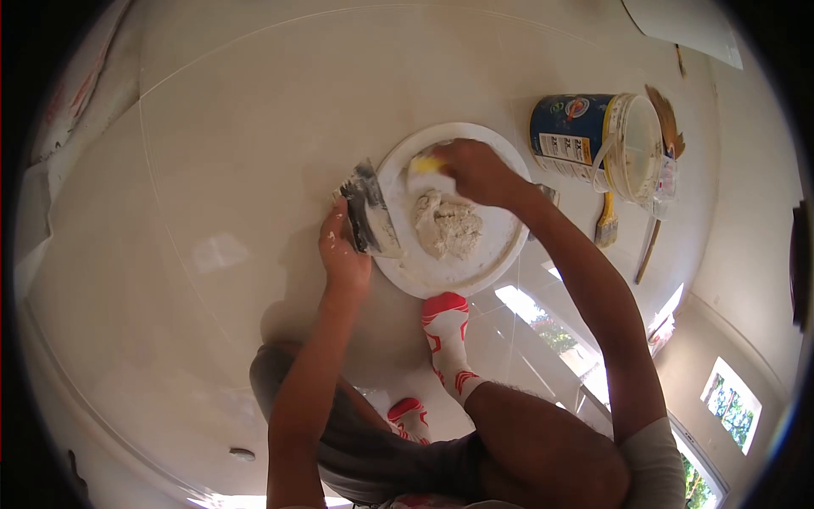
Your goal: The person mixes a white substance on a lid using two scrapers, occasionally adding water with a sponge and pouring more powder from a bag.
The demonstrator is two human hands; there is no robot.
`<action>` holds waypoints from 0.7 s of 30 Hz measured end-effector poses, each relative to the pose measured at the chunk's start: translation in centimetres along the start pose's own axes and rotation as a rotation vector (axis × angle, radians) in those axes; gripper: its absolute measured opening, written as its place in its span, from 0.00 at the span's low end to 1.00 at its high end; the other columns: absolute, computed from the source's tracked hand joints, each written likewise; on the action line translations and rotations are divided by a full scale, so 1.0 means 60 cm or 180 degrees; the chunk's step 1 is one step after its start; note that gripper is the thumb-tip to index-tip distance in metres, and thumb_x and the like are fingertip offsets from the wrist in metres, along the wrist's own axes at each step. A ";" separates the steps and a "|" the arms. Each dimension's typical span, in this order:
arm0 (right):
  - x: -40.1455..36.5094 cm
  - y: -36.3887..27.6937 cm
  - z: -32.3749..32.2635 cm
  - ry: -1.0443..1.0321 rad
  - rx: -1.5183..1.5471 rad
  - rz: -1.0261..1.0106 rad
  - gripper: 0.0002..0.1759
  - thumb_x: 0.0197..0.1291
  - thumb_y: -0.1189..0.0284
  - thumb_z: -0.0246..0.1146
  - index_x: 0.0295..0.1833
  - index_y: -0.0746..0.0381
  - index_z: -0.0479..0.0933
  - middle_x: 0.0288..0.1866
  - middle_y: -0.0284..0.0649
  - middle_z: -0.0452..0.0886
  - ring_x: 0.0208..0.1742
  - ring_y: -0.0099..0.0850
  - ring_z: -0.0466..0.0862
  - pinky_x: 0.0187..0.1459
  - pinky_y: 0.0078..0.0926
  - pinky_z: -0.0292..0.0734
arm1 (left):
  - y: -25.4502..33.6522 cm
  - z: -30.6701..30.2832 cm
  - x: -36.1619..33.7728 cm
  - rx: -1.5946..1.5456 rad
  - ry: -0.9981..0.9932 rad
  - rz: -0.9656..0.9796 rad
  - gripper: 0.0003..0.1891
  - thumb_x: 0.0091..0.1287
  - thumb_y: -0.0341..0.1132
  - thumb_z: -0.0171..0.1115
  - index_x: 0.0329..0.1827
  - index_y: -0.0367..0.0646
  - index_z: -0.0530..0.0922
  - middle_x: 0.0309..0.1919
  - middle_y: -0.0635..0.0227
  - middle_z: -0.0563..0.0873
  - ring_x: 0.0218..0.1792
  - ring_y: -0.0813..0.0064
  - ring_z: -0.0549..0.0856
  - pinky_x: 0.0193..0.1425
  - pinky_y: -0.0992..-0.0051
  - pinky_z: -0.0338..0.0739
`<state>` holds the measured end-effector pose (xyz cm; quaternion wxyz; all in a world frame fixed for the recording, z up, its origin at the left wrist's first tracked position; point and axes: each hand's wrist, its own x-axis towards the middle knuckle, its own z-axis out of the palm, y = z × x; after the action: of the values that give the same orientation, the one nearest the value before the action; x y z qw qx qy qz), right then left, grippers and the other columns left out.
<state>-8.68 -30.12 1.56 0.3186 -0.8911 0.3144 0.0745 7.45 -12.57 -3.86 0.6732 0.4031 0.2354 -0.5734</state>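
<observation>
My left hand (345,251) is closed around a wide putty knife (370,210), its dark blade smeared with pale putty. The blade stands tilted at the left rim of a round white tray (396,274). A lump of off-white putty (448,225) lies near the tray's middle. Over the far part of the tray, my right hand (476,172) is closed on a tool with a yellow part (426,163). Motion blurs that tool, and its working end cannot be made out.
A blue paint bucket (573,136) lies on its side to the right, its open mouth facing right. Near it are a yellow-handled paintbrush (607,222), a thin stick (648,252) and a brown brush (666,120). My socked foot (446,318) is by the tray's near edge.
</observation>
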 end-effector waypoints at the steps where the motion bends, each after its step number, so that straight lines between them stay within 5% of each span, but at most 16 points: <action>1: 0.012 -0.030 0.012 -0.0297 -0.0367 -0.0475 0.12 0.47 0.76 0.63 0.40 0.64 0.78 0.32 0.44 0.80 0.39 0.42 0.78 0.41 0.34 0.72 | 0.007 0.003 0.000 0.0025 -0.0203 -0.0023 0.18 0.68 0.40 0.47 0.54 0.38 0.73 0.46 0.62 0.80 0.50 0.66 0.79 0.59 0.61 0.71; 4: -0.008 -0.109 0.009 -0.0988 -0.1807 -0.1560 0.02 0.46 0.73 0.61 0.27 0.52 0.78 0.26 0.31 0.79 0.37 0.28 0.78 0.41 0.26 0.69 | 0.015 0.019 -0.009 0.0019 -0.0484 -0.0131 0.19 0.69 0.42 0.46 0.52 0.36 0.73 0.45 0.58 0.80 0.51 0.62 0.79 0.61 0.59 0.70; 6: -0.060 -0.112 0.002 -0.1083 -0.1775 -0.2055 0.03 0.46 0.72 0.61 0.23 0.56 0.74 0.27 0.32 0.75 0.36 0.28 0.75 0.42 0.25 0.71 | 0.023 0.022 -0.016 0.0161 -0.0584 -0.0085 0.18 0.69 0.41 0.46 0.52 0.36 0.73 0.45 0.57 0.80 0.52 0.61 0.78 0.63 0.58 0.69; 12: -0.193 -0.021 -0.056 -0.0240 -0.1864 -0.2269 0.15 0.47 0.72 0.60 0.43 0.61 0.81 0.49 0.36 0.81 0.50 0.32 0.77 0.44 0.26 0.75 | 0.025 0.013 -0.003 0.0029 -0.0678 -0.0083 0.19 0.70 0.39 0.44 0.55 0.33 0.71 0.47 0.56 0.80 0.54 0.61 0.77 0.64 0.57 0.69; 14: -0.234 -0.027 -0.052 0.0127 -0.1577 -0.1308 0.17 0.44 0.76 0.61 0.44 0.62 0.80 0.46 0.36 0.81 0.43 0.31 0.78 0.39 0.26 0.76 | 0.021 0.012 -0.005 0.0058 -0.0641 -0.0088 0.19 0.70 0.38 0.44 0.56 0.32 0.70 0.47 0.55 0.79 0.54 0.61 0.77 0.64 0.56 0.69; 17: -0.278 -0.060 -0.010 0.0818 0.0060 0.1224 0.16 0.45 0.84 0.61 0.44 0.66 0.78 0.37 0.40 0.82 0.32 0.29 0.81 0.32 0.26 0.76 | 0.019 0.018 -0.009 0.0213 -0.0541 -0.0012 0.19 0.71 0.38 0.44 0.56 0.31 0.70 0.48 0.55 0.79 0.55 0.61 0.77 0.64 0.56 0.69; 18: -0.295 -0.072 0.002 0.0793 0.0786 0.2423 0.13 0.50 0.83 0.60 0.44 0.68 0.77 0.34 0.41 0.82 0.31 0.26 0.81 0.32 0.23 0.76 | 0.016 0.015 -0.006 0.0190 -0.0495 0.0042 0.19 0.71 0.38 0.44 0.56 0.31 0.70 0.48 0.55 0.79 0.55 0.61 0.77 0.64 0.56 0.69; 19: -0.324 -0.056 0.051 0.1296 0.1923 0.2768 0.10 0.56 0.80 0.59 0.45 0.69 0.76 0.31 0.40 0.82 0.31 0.24 0.81 0.32 0.20 0.75 | 0.014 0.013 -0.004 0.0171 -0.0453 0.0098 0.19 0.71 0.38 0.44 0.56 0.31 0.71 0.48 0.55 0.79 0.55 0.62 0.77 0.64 0.56 0.69; 21: -0.329 -0.087 0.084 0.1062 0.3908 0.3592 0.18 0.55 0.79 0.60 0.53 0.68 0.71 0.40 0.41 0.80 0.35 0.30 0.82 0.38 0.27 0.81 | 0.012 0.010 -0.004 0.0148 -0.0450 0.0084 0.19 0.71 0.39 0.44 0.55 0.32 0.71 0.47 0.56 0.79 0.55 0.62 0.77 0.64 0.56 0.68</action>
<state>-20.79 -13.74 6.92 0.6101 -0.2693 0.7392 -0.0939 8.02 -12.94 -3.12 0.6861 0.3802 0.1687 -0.5969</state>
